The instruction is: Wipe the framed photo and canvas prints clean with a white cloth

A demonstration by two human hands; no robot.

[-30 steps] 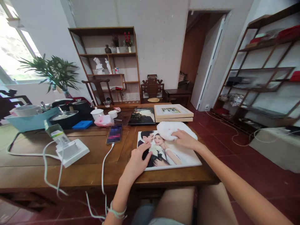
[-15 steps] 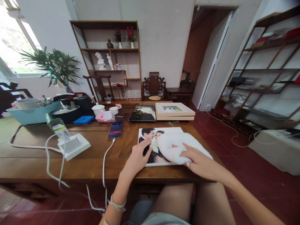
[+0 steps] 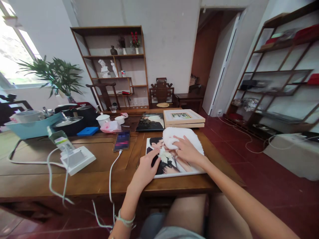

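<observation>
Since the last frame, right hand [image 3: 186,152] and white cloth [image 3: 183,135] shifted up the photo [image 3: 171,167], at near edge of table [image 3: 99,179]; fingers curl onto cloth. Left hand [image 3: 146,170], spread, pins photo. Blue basin [image 3: 32,129], far-left corner, holds a bowl [image 3: 28,116]; contents unclear.

White walls [image 3: 169,39], red tile floor [image 3: 231,156] — wooden shelves [image 3: 107,30], open doorway [image 3: 206,66], bright window [image 3: 12,63].

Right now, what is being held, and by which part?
The right hand grips a white cloth by its near edge; the left hand only rests flat on the left of the photo print.
</observation>
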